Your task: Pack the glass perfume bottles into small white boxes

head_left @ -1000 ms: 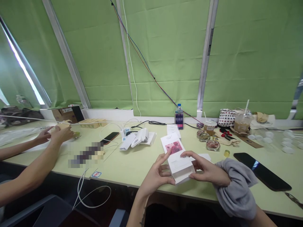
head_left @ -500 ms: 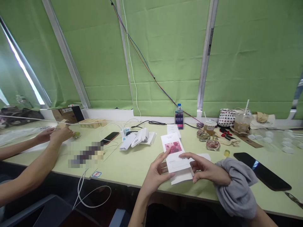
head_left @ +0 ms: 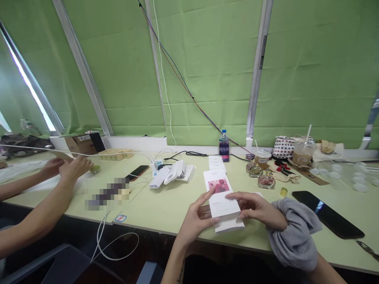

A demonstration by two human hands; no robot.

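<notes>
A green curtain [head_left: 210,59] hangs behind the table [head_left: 156,209] — before it stand a blue-capped bottle [head_left: 224,148] and, rightward, two straw-fitted drink cups [head_left: 302,156].

Left hand [head_left: 197,217] and right hand [head_left: 256,207], both bare. A voluminous grey fabric scrunchie [head_left: 294,234], softly gathered in deep folds, encircles the right wrist. The left forearm [head_left: 174,258] bears a thin, dark, tattoo-like marking [head_left: 181,271] along its inner edge. Black clothing [head_left: 222,272] covers the lap.
</notes>
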